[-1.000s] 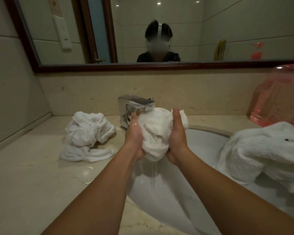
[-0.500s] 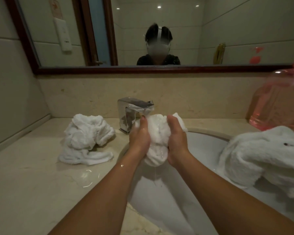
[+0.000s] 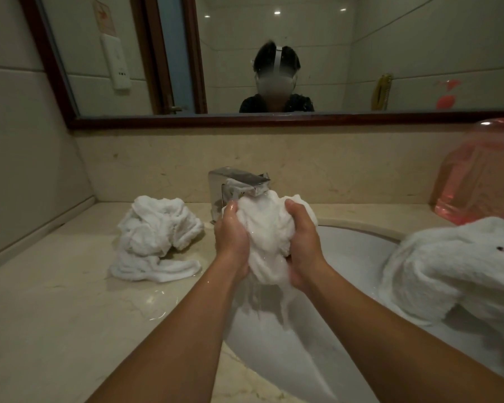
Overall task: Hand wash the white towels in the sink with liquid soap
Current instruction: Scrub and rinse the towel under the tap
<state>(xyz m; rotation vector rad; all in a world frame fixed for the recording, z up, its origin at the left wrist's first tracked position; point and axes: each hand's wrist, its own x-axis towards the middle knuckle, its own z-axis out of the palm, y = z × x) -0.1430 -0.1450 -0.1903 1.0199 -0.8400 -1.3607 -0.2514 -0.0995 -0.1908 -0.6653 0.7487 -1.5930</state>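
Observation:
A wet white towel (image 3: 266, 231) is bunched between both hands over the white sink (image 3: 349, 257), right under the chrome tap (image 3: 239, 181). My left hand (image 3: 232, 239) grips its left side and my right hand (image 3: 303, 242) grips its right side. Water streams from the towel's lower end into the basin. A second white towel (image 3: 157, 239) lies crumpled on the counter to the left. A third white towel (image 3: 448, 266) is heaped over the sink's right rim. A large pink liquid soap bottle (image 3: 483, 175) stands at the far right.
The beige stone counter (image 3: 56, 315) has a wet patch near the sink's left edge. A dark-framed mirror (image 3: 274, 120) runs along the wall above the backsplash. A tiled wall closes off the left side.
Both hands have squeezed the towel and shifted it slightly, staying under the tap. More water now runs from its lower end. The other towels have not moved.

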